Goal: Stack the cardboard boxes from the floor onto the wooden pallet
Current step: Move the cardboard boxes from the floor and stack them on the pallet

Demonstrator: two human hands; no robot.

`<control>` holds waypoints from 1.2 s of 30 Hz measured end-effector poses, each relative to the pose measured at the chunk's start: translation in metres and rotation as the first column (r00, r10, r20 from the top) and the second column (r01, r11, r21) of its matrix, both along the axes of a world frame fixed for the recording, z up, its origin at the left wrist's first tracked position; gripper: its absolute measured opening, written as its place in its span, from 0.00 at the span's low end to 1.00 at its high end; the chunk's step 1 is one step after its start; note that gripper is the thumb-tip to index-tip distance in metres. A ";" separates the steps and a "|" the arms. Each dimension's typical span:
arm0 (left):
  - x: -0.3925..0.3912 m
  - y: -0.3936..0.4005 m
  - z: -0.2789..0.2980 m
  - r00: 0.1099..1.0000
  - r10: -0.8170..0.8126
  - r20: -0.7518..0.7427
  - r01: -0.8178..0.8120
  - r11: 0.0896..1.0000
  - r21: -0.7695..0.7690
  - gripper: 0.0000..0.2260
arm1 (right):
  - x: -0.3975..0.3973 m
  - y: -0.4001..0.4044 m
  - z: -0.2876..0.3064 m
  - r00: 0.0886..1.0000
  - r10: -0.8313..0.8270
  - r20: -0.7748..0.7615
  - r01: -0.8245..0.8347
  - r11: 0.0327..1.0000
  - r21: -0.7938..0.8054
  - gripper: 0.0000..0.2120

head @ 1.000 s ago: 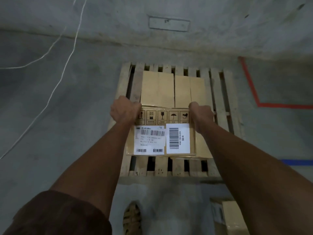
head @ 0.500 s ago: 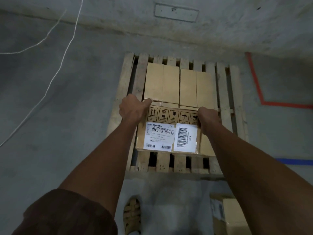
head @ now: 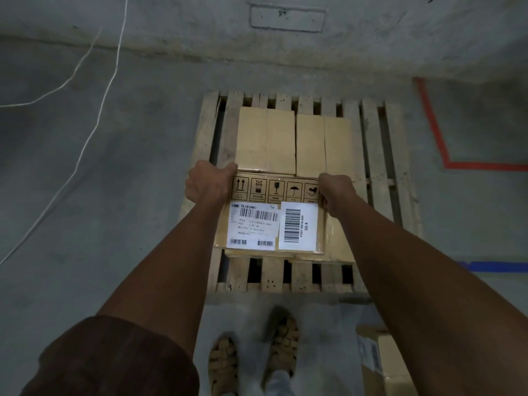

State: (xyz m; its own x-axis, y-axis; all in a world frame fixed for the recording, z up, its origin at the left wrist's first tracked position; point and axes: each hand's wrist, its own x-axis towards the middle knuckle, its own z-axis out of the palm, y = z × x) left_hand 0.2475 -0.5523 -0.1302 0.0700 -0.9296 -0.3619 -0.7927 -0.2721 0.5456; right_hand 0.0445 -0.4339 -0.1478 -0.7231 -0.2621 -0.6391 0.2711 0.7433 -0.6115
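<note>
A labelled cardboard box point(head: 271, 192) with white barcode stickers and handling symbols sits over the near half of the wooden pallet point(head: 374, 172), on top of other boxes whose edges show beneath it. My left hand point(head: 210, 185) grips its far left corner and my right hand point(head: 335, 192) grips its far right corner. Two plain cardboard boxes point(head: 265, 141) point(head: 324, 145) lie side by side on the pallet just beyond it. Another cardboard box point(head: 383, 364) rests on the floor at the lower right, partly hidden by my right arm.
The pallet lies on a grey concrete floor against a wall. White cables point(head: 94, 90) run across the floor at left. Red tape point(head: 437, 138) and blue tape point(head: 497, 267) mark the floor at right. My sandalled feet point(head: 254, 358) stand just before the pallet.
The labelled box and both hands have sunk and come closer to the stack on the pallet; my second foot has come into view.
</note>
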 end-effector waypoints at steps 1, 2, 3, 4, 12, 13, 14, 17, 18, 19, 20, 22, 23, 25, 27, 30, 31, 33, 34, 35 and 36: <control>0.000 0.001 0.000 1.000 0.014 -0.013 -0.014 1.000 0.018 0.24 | -0.002 0.000 0.000 1.000 -0.004 0.027 0.003 1.000 0.004 0.20; 0.002 0.002 -0.002 0.999 0.024 -0.034 -0.023 0.999 0.035 0.23 | -0.001 0.001 0.006 0.998 -0.010 0.056 0.009 1.000 0.010 0.20; 0.003 0.003 -0.003 0.997 0.036 -0.070 -0.032 0.997 0.063 0.23 | 0.000 0.002 0.012 0.996 -0.011 0.092 0.009 1.000 0.024 0.20; 0.005 0.004 -0.004 0.992 0.045 -0.116 -0.034 0.995 0.096 0.22 | 0.003 0.005 0.019 0.992 -0.010 0.128 0.005 0.999 0.037 0.17; 0.033 0.020 -0.008 0.996 0.045 -0.075 0.032 0.609 0.793 0.33 | 0.026 0.043 0.016 0.875 0.113 0.471 -0.236 0.949 0.211 0.22; 0.039 0.031 -0.019 0.988 0.105 -0.115 0.027 0.611 0.791 0.35 | 0.031 0.049 0.008 0.868 0.094 0.488 -0.218 0.955 0.204 0.22; 0.042 0.045 -0.029 0.963 0.183 -0.198 0.033 0.650 0.759 0.32 | 0.038 0.055 0.000 0.866 0.075 0.494 -0.190 0.964 0.188 0.21; 0.034 0.075 -0.044 0.943 0.158 -0.292 0.077 0.753 0.654 0.24 | 0.052 0.062 -0.030 0.870 0.083 0.487 -0.174 0.974 0.145 0.23; 0.030 0.080 -0.044 0.969 0.106 -0.224 0.071 0.748 0.659 0.27 | 0.054 0.059 -0.036 0.875 0.102 0.473 -0.199 0.967 0.160 0.31; 0.025 0.080 -0.044 0.985 0.060 -0.161 0.066 0.733 0.677 0.30 | 0.053 0.055 -0.043 0.877 0.121 0.465 -0.223 0.960 0.170 0.38; 0.020 0.076 -0.044 0.991 0.038 -0.129 0.062 0.722 0.689 0.33 | 0.046 0.051 -0.058 0.879 0.134 0.457 -0.233 0.958 0.169 0.43; 0.010 0.068 -0.041 0.990 0.050 -0.132 0.055 0.726 0.686 0.37 | 0.030 0.043 -0.079 0.902 0.107 0.418 -0.200 0.962 0.185 0.51; 0.005 0.063 -0.038 0.989 0.061 -0.135 0.046 0.741 0.670 0.39 | 0.025 0.039 -0.077 0.919 0.069 0.389 -0.160 0.965 0.206 0.53; -0.004 0.054 -0.030 0.982 0.096 -0.162 0.028 0.779 0.627 0.43 | 0.021 0.030 -0.054 0.945 0.013 0.325 -0.086 0.973 0.212 0.53; -0.013 0.044 -0.026 0.957 0.160 -0.243 0.018 0.801 0.598 0.51 | 0.018 0.024 -0.038 0.964 -0.023 0.265 -0.026 0.983 0.180 0.52; -0.016 0.032 -0.049 0.873 0.298 -0.386 -0.053 0.845 0.532 0.70 | 0.007 0.025 -0.045 0.936 -0.118 0.331 0.100 0.992 0.072 0.64; -0.014 0.027 -0.056 0.811 0.375 -0.449 -0.109 0.851 0.514 0.69 | 0.004 0.026 -0.051 0.912 -0.167 0.375 0.173 0.985 0.017 0.68; -0.014 0.029 -0.038 0.620 0.522 -0.585 -0.229 0.834 0.502 0.52 | 0.002 0.029 -0.042 0.853 -0.257 0.455 0.336 0.936 -0.101 0.65; -0.014 0.031 -0.030 0.517 0.571 -0.638 -0.302 0.819 0.488 0.42 | 0.003 0.030 -0.033 0.831 -0.296 0.470 0.413 0.895 -0.166 0.60; -0.014 0.030 -0.029 0.435 0.602 -0.669 -0.381 0.797 0.469 0.35 | 0.001 0.030 -0.028 0.812 -0.331 0.480 0.479 0.848 -0.226 0.56; -0.014 0.028 -0.029 0.370 0.626 -0.687 -0.430 0.770 0.471 0.32 | -0.002 0.030 -0.029 0.787 -0.359 0.502 0.545 0.785 -0.294 0.53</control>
State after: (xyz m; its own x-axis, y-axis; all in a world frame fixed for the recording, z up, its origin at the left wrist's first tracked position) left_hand 0.2339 -0.5246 -0.1593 0.1276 -0.7161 -0.6862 0.2735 -0.6396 0.7184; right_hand 0.0425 -0.4036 -0.1768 -0.5273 -0.2690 -0.8059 0.7952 0.1777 -0.5797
